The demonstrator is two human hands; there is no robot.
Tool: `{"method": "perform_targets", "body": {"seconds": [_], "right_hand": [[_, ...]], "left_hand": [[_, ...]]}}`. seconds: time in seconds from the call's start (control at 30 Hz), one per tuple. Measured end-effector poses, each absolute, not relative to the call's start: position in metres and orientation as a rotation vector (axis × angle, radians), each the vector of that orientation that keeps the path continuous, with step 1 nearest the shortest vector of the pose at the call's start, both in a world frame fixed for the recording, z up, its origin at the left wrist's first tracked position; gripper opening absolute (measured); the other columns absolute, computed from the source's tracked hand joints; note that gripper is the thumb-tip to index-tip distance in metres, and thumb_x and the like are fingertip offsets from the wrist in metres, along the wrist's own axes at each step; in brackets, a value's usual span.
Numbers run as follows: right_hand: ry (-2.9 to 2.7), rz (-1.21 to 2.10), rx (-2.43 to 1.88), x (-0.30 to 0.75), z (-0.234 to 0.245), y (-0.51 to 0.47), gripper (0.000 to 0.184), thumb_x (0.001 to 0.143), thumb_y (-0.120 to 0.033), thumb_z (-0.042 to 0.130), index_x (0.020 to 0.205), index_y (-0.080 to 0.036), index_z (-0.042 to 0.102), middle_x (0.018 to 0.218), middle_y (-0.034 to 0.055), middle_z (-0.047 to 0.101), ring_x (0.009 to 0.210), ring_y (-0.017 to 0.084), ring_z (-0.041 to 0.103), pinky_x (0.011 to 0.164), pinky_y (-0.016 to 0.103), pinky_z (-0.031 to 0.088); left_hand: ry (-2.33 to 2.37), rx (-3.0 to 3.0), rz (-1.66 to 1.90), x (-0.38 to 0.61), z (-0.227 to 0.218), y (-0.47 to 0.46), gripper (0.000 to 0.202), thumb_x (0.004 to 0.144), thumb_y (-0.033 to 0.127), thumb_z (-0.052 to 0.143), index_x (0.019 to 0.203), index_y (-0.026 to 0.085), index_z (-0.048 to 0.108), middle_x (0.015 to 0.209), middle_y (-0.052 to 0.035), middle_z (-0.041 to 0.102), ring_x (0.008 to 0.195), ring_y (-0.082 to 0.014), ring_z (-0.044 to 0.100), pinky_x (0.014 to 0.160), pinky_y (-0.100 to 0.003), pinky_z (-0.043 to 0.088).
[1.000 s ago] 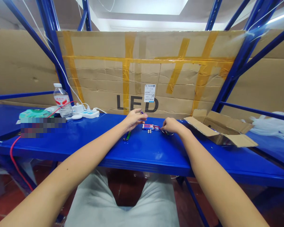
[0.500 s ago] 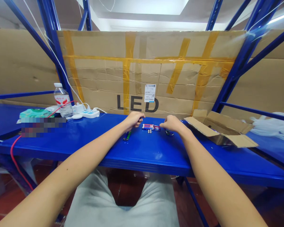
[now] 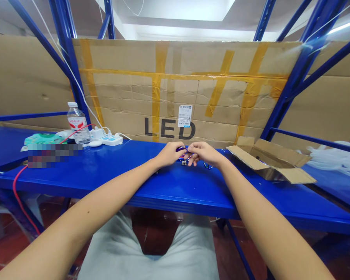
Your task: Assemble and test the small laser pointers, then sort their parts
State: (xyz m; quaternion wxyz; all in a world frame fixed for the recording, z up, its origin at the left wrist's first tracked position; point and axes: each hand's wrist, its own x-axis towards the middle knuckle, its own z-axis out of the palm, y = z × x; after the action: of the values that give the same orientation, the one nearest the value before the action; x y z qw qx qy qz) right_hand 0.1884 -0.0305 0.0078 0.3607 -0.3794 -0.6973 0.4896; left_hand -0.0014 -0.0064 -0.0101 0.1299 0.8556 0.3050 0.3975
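My left hand (image 3: 169, 154) is closed around a small, slim purple metallic tube (image 3: 180, 148), just above the blue table (image 3: 175, 186). From the right, my right hand (image 3: 203, 152) pinches at the tube's near end, its other fingers loosely curled. Underneath the hands lies a row of several shiny red and blue metallic tubes (image 3: 182, 158), partly hidden by the fingers. Small silver discs (image 3: 184, 163) sit just in front of the row. A small dark-blue, shiny item (image 3: 208, 166) rests beside my right wrist. Another dark piece by my left wrist is mostly covered.
An open cardboard box (image 3: 270, 159) stands to the right, near white plastic wrapping (image 3: 335, 157). At left are a water bottle (image 3: 78, 124), a white power strip (image 3: 112, 140), a green packet (image 3: 43, 139) and a red cable (image 3: 16, 190). Behind rises a large cardboard panel (image 3: 128, 93).
Both hands have come together over the row of tubes, and a purple tube now shows between them. My left forearm now covers the green and dark pieces seen before.
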Motion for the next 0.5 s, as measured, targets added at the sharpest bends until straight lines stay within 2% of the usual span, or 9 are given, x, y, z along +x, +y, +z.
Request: {"method": "perform_targets", "body": {"seconds": [0.1,0.27,0.5], "right_hand": [[-1.713,1.341,-0.902,0.187,0.006,-0.029,0.025,0.076,-0.036,0.071,0.079,-0.015,0.057,0.070,0.0064,0.070,0.055,0.015,0.067,0.049,0.024,0.051],[-1.587,1.226,-0.893,0.178,0.002,-0.025,0.021,0.071,-0.030,0.070,0.070,-0.016,0.053,0.058,0.0006,0.062,0.045,0.012,0.058,0.043,0.023,0.044],[-1.715,0.772,-1.075,0.165,-0.004,-0.016,0.012,0.068,-0.020,0.057,0.066,-0.021,0.045,0.041,-0.0070,0.046,0.037,0.010,0.042,0.039,0.022,0.031]], "left_hand": [[0.920,2.474,1.219,-0.003,-0.009,-0.005,0.023,0.088,0.034,0.056,0.075,0.015,0.060,0.072,-0.0009,0.063,0.068,-0.0133,0.052,0.065,-0.026,0.036],[0.952,2.529,1.219,-0.005,-0.011,-0.003,0.023,0.089,0.034,0.055,0.076,0.016,0.059,0.072,-0.0004,0.061,0.066,-0.0130,0.049,0.063,-0.025,0.033],[1.045,2.657,1.144,-0.007,-0.017,-0.001,0.018,0.089,0.028,0.051,0.074,0.019,0.055,0.067,-0.0013,0.059,0.063,-0.0149,0.050,0.061,-0.026,0.031]]}}
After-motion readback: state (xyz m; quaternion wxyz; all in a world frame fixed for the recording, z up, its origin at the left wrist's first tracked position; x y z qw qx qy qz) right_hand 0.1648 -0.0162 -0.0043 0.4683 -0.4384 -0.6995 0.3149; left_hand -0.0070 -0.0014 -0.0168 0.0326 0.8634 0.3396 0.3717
